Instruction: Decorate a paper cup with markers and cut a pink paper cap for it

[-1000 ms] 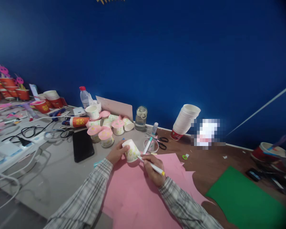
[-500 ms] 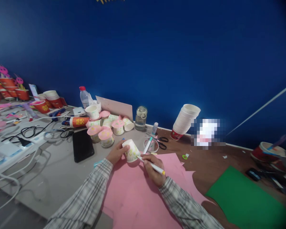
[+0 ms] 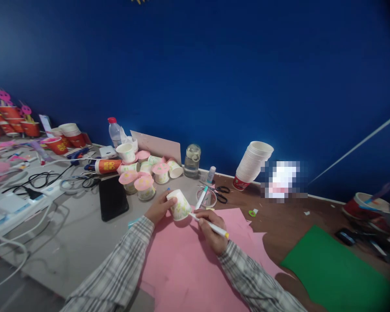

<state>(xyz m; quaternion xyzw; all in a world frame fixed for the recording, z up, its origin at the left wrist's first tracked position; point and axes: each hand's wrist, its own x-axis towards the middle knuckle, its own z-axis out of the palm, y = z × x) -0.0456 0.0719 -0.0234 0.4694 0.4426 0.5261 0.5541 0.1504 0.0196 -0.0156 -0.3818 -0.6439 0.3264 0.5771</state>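
Tilted over the pink paper is a white paper cup with green and yellow drawn marks on its side. My left hand is closed around the cup from the left. A white marker with a yellow end lies in the grip of my right hand, its tip at the cup's lower right side; I cannot tell whether it touches. Beyond my right hand rests another marker, with a teal cap, across a roll of clear tape. Black-handled scissors lie beside it.
Several decorated cups with pink tops stand behind my left hand, near a black phone. A glass jar and a leaning cup stack are by the wall. Green paper lies right; cables and a power strip left.
My right hand and the marker have shifted slightly right, drawing the tip a little away along the cup's edge. The left hand and cup have barely moved.
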